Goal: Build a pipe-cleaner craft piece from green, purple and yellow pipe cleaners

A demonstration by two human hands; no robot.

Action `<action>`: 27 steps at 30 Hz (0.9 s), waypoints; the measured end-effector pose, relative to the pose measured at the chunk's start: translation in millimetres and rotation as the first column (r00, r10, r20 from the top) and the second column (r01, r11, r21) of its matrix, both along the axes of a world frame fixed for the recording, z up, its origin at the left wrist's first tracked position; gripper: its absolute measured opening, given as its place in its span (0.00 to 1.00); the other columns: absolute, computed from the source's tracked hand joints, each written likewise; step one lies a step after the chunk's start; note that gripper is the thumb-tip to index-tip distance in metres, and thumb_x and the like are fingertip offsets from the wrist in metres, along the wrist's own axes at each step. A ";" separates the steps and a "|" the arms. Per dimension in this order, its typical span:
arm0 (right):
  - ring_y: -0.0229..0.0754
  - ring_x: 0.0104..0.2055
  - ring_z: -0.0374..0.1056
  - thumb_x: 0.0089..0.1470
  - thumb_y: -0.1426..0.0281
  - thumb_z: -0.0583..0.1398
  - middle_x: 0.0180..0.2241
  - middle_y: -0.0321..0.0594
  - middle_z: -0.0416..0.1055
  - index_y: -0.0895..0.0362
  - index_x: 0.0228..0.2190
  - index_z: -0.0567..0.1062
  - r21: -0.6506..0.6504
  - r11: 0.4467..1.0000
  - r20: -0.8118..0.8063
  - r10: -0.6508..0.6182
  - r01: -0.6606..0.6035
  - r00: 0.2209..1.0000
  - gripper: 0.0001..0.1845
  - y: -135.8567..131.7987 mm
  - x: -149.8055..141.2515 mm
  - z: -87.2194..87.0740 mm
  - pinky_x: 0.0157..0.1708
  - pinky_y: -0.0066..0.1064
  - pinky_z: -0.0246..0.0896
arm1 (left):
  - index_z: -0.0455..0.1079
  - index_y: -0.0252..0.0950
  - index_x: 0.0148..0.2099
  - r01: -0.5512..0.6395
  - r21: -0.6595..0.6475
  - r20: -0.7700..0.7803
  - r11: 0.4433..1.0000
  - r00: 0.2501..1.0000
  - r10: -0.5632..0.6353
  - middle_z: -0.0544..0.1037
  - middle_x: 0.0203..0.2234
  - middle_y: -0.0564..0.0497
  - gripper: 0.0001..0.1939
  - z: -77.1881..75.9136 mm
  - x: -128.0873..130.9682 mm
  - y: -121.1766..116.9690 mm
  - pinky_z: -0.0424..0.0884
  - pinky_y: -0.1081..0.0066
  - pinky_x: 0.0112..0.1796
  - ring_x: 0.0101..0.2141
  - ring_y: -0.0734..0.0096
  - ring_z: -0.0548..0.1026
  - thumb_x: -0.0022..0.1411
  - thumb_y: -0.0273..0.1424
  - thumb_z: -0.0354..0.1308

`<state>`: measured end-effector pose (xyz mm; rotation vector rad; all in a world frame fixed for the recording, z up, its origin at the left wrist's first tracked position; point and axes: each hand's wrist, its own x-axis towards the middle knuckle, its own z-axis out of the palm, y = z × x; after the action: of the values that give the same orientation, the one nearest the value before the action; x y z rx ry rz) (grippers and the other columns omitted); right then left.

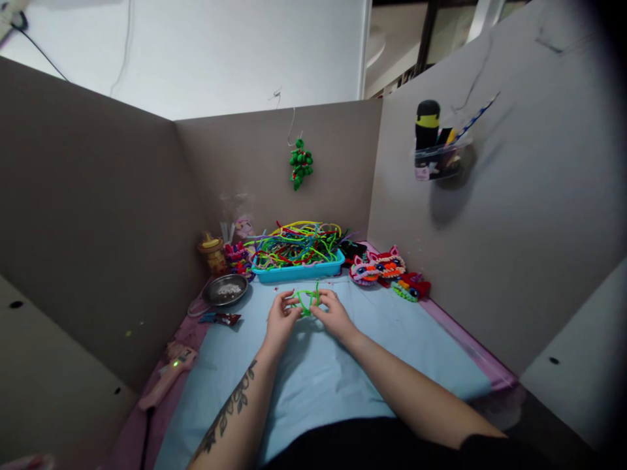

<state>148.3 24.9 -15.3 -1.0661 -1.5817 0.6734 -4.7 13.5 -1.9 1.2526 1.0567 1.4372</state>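
A person's left hand (pixel 282 314) and right hand (pixel 334 314) pinch a bent green pipe-cleaner piece (pixel 306 311) above a table (pixel 392 346), in front of a blue tray (pixel 300 271) heaped with colorful strands (pixel 294 245). A metal bowl (pixel 212 295) sits left of the tray; craft figures (pixel 364 271) lie right of the tray.

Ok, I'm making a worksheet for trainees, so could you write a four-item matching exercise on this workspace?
Things:
1. metal dish
2. green pipe cleaner
3. pink glue gun
4. green hanging ornament

Places or states:
A. showing a green light
B. in front of the back panel
C. containing whitish bits
D. between the left hand and right hand

Pairs: 1-C, 2-D, 3-A, 4-B
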 end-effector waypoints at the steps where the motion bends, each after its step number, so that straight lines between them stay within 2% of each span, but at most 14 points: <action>1: 0.45 0.47 0.61 0.44 0.68 0.60 0.41 0.42 0.64 0.56 0.24 0.73 -0.027 1.000 -0.031 0.012 -0.013 0.999 0.04 0.6 -0.1 -0.1 0.49 0.37 0.53 | 0.62 0.36 0.45 -0.059 0.028 -0.048 0.998 0.997 0.060 0.72 0.34 0.49 0.23 0.1 -0.5 -0.3 0.69 0.72 0.30 0.27 0.75 0.72 0.45 0.31 0.63; 3: 0.45 0.46 0.62 0.45 0.65 0.60 0.41 0.42 0.64 0.56 0.24 0.73 -0.076 0.997 -0.109 0.023 -0.032 0.994 0.07 2.4 -0.4 -1.1 0.44 0.35 0.57 | 0.63 0.35 0.43 -0.165 0.117 -0.167 0.979 0.969 0.183 0.72 0.32 0.50 0.20 1.3 -1.2 -2.5 0.68 0.73 0.30 0.27 0.75 0.71 0.46 0.31 0.61; 5: 0.44 0.45 0.62 0.46 0.64 0.60 0.40 0.42 0.65 0.56 0.24 0.73 -0.083 0.996 -0.168 0.020 -0.034 0.986 0.08 4.7 -0.4 -3.3 0.44 0.35 0.57 | 0.64 0.35 0.41 -0.209 0.213 -0.279 0.954 0.923 0.264 0.72 0.28 0.52 0.16 2.9 -0.9 -6.0 0.67 0.73 0.29 0.27 0.73 0.71 0.49 0.32 0.59; 8: 0.43 0.43 0.63 0.47 0.63 0.60 0.35 0.40 0.67 0.56 0.24 0.74 -0.061 0.998 -0.221 0.003 -0.017 0.975 0.09 7.9 0.1 -7.1 0.48 0.37 0.53 | 0.66 0.35 0.43 -0.153 0.277 -0.387 0.949 0.886 0.256 0.74 0.27 0.51 0.14 3.3 0.9 -10.9 0.67 0.72 0.32 0.27 0.72 0.71 0.52 0.32 0.57; 12: 0.43 0.41 0.63 0.47 0.61 0.60 0.34 0.40 0.68 0.56 0.25 0.74 -0.075 0.996 -0.283 0.034 -0.058 0.959 0.11 8.7 -0.8 -9.4 0.45 0.36 0.55 | 0.67 0.37 0.48 -0.077 0.293 -0.465 0.953 0.860 0.213 0.77 0.33 0.49 0.18 -1.0 4.0 -12.2 0.67 0.70 0.35 0.29 0.72 0.72 0.54 0.32 0.55; 16: 0.41 0.38 0.63 0.47 0.58 0.59 0.34 0.40 0.68 0.58 0.22 0.72 -0.112 0.986 -0.309 0.086 -0.126 0.947 0.15 7.7 -4.6 -10.7 0.38 0.32 0.58 | 0.71 0.36 0.46 -0.063 0.248 -0.447 0.967 0.878 0.172 0.78 0.30 0.50 0.16 -2.1 5.2 -10.2 0.67 0.71 0.33 0.28 0.71 0.72 0.54 0.33 0.55; 19: 0.39 0.34 0.63 0.48 0.57 0.58 0.32 0.39 0.67 0.58 0.19 0.69 -0.149 0.977 -0.340 0.091 -0.149 0.936 0.18 7.5 -6.8 -12.1 0.34 0.29 0.59 | 0.73 0.35 0.44 -0.075 0.208 -0.403 0.975 0.902 0.155 0.78 0.33 0.48 0.15 1.5 4.3 -9.1 0.67 0.70 0.34 0.29 0.70 0.71 0.54 0.33 0.56; 24: 0.34 0.23 0.58 0.46 0.56 0.59 0.20 0.32 0.61 0.57 0.18 0.65 -0.191 0.962 -0.381 0.111 -0.195 0.918 0.18 4.7 -7.5 -8.2 0.27 0.26 0.55 | 0.75 0.36 0.41 -0.099 0.182 -0.345 0.978 0.925 0.158 0.78 0.32 0.47 0.15 7.2 2.8 -9.1 0.66 0.66 0.39 0.34 0.65 0.73 0.49 0.32 0.60; 27: 0.33 0.21 0.54 0.44 0.56 0.60 0.17 0.30 0.58 0.57 0.16 0.63 -0.177 0.967 -0.353 0.113 -0.184 0.929 0.19 1.6 -7.2 -2.8 0.24 0.25 0.52 | 0.75 0.38 0.40 -0.084 0.158 -0.291 0.984 0.948 0.128 0.78 0.35 0.47 0.15 7.3 2.9 -8.9 0.65 0.66 0.41 0.37 0.64 0.73 0.48 0.31 0.62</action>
<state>141.2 26.5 -18.1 -0.9226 -1.3174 1.0868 -1.8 4.6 5.4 1.5764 1.2566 1.4550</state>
